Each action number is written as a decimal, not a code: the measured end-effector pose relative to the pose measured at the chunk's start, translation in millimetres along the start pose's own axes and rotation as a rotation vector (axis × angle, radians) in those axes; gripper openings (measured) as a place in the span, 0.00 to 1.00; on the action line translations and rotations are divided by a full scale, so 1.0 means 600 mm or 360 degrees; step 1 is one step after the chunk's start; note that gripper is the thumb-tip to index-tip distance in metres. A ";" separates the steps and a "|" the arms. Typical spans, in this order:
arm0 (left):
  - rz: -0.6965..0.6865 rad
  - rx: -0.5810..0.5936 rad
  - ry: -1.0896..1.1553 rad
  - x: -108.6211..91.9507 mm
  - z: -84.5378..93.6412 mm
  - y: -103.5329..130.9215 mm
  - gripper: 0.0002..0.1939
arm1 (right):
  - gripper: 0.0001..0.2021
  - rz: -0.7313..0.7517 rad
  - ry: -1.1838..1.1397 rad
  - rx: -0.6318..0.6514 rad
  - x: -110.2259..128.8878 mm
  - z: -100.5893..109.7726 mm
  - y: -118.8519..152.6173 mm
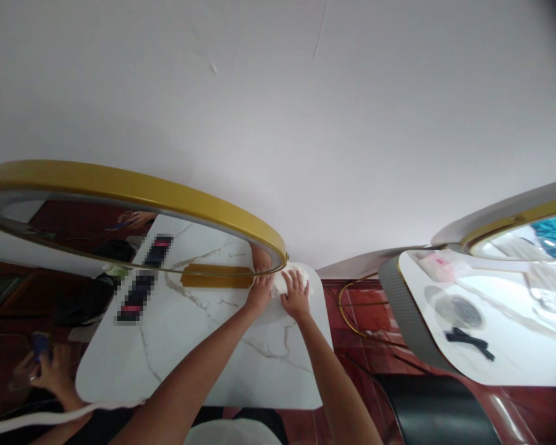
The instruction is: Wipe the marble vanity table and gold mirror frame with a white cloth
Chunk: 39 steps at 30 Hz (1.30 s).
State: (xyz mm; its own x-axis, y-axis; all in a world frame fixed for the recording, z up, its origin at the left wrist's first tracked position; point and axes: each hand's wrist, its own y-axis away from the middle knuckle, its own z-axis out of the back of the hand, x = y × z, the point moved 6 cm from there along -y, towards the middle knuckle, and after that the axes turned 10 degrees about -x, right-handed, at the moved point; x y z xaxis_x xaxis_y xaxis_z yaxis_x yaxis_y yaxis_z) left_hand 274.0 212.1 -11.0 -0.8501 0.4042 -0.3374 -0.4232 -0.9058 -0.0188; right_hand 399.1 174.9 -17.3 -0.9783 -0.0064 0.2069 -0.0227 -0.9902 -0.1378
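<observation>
A crumpled white cloth [282, 284] lies at the far right corner of the marble-patterned table [259, 364], near the wall. My right hand [296, 298] rests on its right part with the fingers spread. At the left edge of the cloth, touching it, is my left hand [260, 295], its fingers stretched out and its thumb not plain to see. Just left of that hand stands the gold base [217, 281] of an oval mirror [199, 210], whose gold rim arches over the table and reflects part of my arm.
A pixelated dark object [136, 300] lies on the table's left side. Beyond the left edge, another person's hand [55, 371] holds a phone [41, 346]. On the right are a second table [472, 303] with a black strap [470, 342] and a black chair [440, 408].
</observation>
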 end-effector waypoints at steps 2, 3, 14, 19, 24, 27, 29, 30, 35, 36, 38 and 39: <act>0.0004 0.0012 -0.0003 0.002 -0.001 0.004 0.35 | 0.37 0.0003 0.0002 0.0008 0.001 0.002 0.002; 0.0005 0.0021 -0.0005 0.003 -0.002 0.008 0.34 | 0.37 0.0008 -0.0002 0.0011 0.002 0.003 0.004; 0.0058 0.0040 -0.0056 0.001 -0.003 0.097 0.35 | 0.37 0.0032 -0.0019 -0.0014 0.038 0.020 0.078; 0.0073 0.0043 -0.0073 0.000 0.002 0.157 0.35 | 0.37 0.0055 -0.0024 0.0001 0.063 0.025 0.127; 0.0070 0.0086 -0.0054 0.005 0.007 0.238 0.36 | 0.37 0.0084 -0.0062 0.0006 0.097 0.032 0.192; 0.0065 0.0133 -0.0002 0.013 0.010 0.299 0.36 | 0.37 0.0093 -0.0097 0.0049 0.124 0.034 0.241; 0.0074 0.0147 0.0035 0.021 0.010 0.343 0.36 | 0.37 0.0094 -0.0123 0.0088 0.142 0.033 0.276; 0.0075 0.0168 0.0060 0.027 0.008 0.365 0.36 | 0.37 0.0095 -0.0135 0.0113 0.152 0.031 0.294; 0.0070 0.0406 0.0179 0.068 -0.006 0.454 0.37 | 0.39 0.0168 -0.0232 0.0301 0.195 0.015 0.375; 0.0060 0.0478 0.0200 0.079 -0.007 0.465 0.38 | 0.39 0.0191 -0.0262 0.0365 0.201 0.009 0.386; 0.0033 0.0594 0.0263 0.102 -0.002 0.479 0.39 | 0.40 0.0226 -0.0322 0.0502 0.210 -0.001 0.399; 0.0022 0.0630 0.0304 0.114 0.004 0.483 0.40 | 0.41 0.0251 -0.0354 0.0569 0.214 -0.005 0.401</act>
State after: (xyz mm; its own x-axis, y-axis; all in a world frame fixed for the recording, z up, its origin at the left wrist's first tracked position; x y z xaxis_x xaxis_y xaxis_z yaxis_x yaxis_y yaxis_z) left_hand 92.6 -22.6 -37.0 -0.7992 0.3281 -0.5036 -0.5312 -0.7775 0.3366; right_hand 267.2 -63.6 -26.9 -0.8953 -0.1522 0.4187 0.2339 -0.9605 0.1510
